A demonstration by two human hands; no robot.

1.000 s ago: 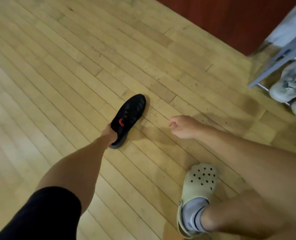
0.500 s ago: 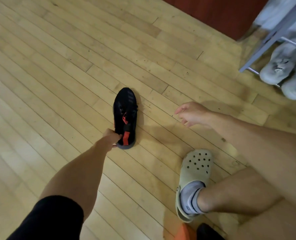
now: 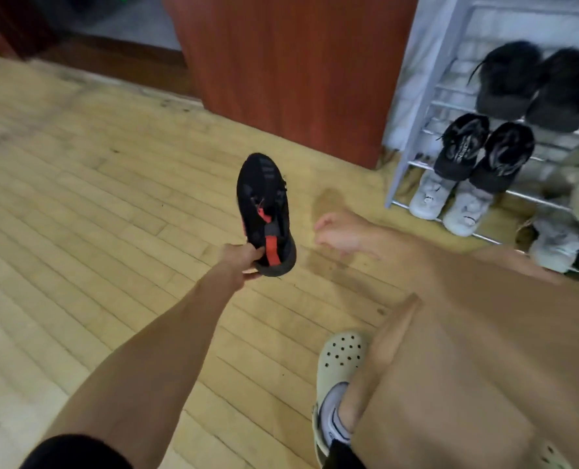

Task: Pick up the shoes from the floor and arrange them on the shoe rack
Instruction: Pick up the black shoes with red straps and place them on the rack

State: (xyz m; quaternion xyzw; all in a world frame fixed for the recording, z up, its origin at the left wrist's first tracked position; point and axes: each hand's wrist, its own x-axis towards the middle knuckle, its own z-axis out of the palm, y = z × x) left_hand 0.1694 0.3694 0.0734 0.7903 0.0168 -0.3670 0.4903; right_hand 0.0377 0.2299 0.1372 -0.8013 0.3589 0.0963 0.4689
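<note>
The left hand [image 3: 242, 258] pinches the heel of a black shoe [image 3: 264, 198] with a red pull tab, thumb on top and fingers curled under the back edge. The shoe is held above the wooden floor [image 3: 95, 214], toe pointing away from the person. The right hand [image 3: 340, 231] is blurred just right of the shoe, fingers loosely bent and holding nothing. The shoe rack [image 3: 411, 143] stands to the right beside a red-brown cabinet [image 3: 298, 62], with dark furry shoes [image 3: 508, 79] above, black sneakers [image 3: 460, 147] below them and grey shoes [image 3: 430, 194] lowest. A cream clog [image 3: 344, 353] is on the person's foot
</note>
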